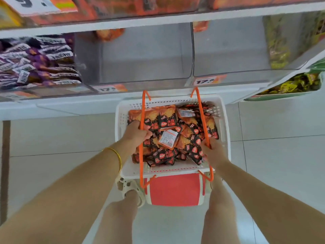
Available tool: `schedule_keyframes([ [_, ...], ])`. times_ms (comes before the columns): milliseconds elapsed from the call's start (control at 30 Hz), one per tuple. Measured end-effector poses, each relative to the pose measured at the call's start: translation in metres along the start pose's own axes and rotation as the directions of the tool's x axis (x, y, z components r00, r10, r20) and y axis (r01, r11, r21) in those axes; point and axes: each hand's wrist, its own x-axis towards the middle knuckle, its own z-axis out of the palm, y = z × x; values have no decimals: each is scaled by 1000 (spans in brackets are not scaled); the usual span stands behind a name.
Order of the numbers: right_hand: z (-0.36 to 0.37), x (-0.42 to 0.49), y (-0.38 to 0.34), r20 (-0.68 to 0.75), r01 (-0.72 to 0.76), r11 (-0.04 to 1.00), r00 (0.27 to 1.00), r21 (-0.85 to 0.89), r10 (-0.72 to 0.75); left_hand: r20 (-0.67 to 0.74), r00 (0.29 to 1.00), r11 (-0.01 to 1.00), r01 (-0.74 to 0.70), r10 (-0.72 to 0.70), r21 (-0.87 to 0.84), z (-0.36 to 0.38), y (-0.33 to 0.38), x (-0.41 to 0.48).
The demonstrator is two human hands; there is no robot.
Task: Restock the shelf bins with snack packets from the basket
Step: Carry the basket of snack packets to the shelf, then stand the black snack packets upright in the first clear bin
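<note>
Here, the white basket, heaped with orange-and-black snack packets, is just below the shelf front, over a red and white object on the floor. The left hand has its fingers curled round the left orange handle; the right hand grips the right orange handle likewise. Above, the clear shelf bins show a few orange packets at the back, beside a bin of purple packets.

basket: white perforated plastic basket, orange wire handles
packets: small foil snack packets, orange and black, red patches
left bin: purple and white wrapped sachets
stool: red square seat, cream rim
</note>
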Motion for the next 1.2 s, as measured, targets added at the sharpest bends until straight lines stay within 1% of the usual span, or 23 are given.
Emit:
schedule_keyframes([
  [133, 12, 23, 11, 10, -33, 999, 999, 1, 33, 10, 1000, 999, 8, -8, 49, 10, -10, 26],
  [233, 22, 39, 21, 11, -50, 999, 999, 17, 50, 1, 1000, 998, -15, 15, 60, 17, -17, 43],
  [433, 26, 68, 37, 2, -77, 996, 997, -33, 77, -26, 1000, 997, 3, -1, 83, 28, -41, 74],
  [467, 25, 72, 40, -11, -82, 994, 997, -67, 81, -42, 999, 997, 2, 2, 77, 28, -44, 77],
  [567, 17, 82, 43, -108, -92, 969, 992, -231, 69, -57, 998, 997, 15, -11, 78, 23, -48, 87],
  [600, 12, 83, 43, -132, -114, 932, 989, -344, 72, -61, 998, 995, 37, -31, 90, 20, -50, 88],
  [667, 4, 83, 38, -230, -213, 798, 968, -564, 97, -127, 990, 980, 82, -59, 179, 11, -56, 90],
  [700, 1, 85, 34, -309, -283, 764, 944, -580, 115, -180, 982, 961, 100, -53, 258, 7, -58, 89],
  [733, -1, 86, 29, -381, -342, 763, 914, -549, 136, -237, 971, 935, 122, -43, 332, 4, -59, 86],
  [767, -2, 89, 24, -441, -373, 782, 886, -499, 141, -287, 958, 910, 141, -26, 389, 2, -60, 84],
  [800, -1, 91, 17, -466, -367, 799, 876, -476, 125, -318, 948, 894, 138, 5, 426, 1, -59, 81],
  [833, 1, 92, 9, -457, -343, 806, 884, -482, 103, -330, 943, 886, 120, 39, 447, 0, -55, 77],
  [900, 11, 94, -2, -398, -274, 805, 916, -526, 53, -301, 950, 892, 67, 79, 447, 4, -47, 71],
  [1033, 23, 75, -43, -210, -139, 844, 977, -518, 32, -213, 975, 931, 16, 67, 365, 16, -16, 46],
  [1100, 31, 64, -66, -107, -59, 853, 994, -519, 4, -182, 980, 945, -14, 78, 328, 20, 0, 33],
  [1200, 52, 60, -91, 11, 22, 875, 1000, -484, -19, -132, 983, 934, -77, 131, 348, 22, 16, 26],
])
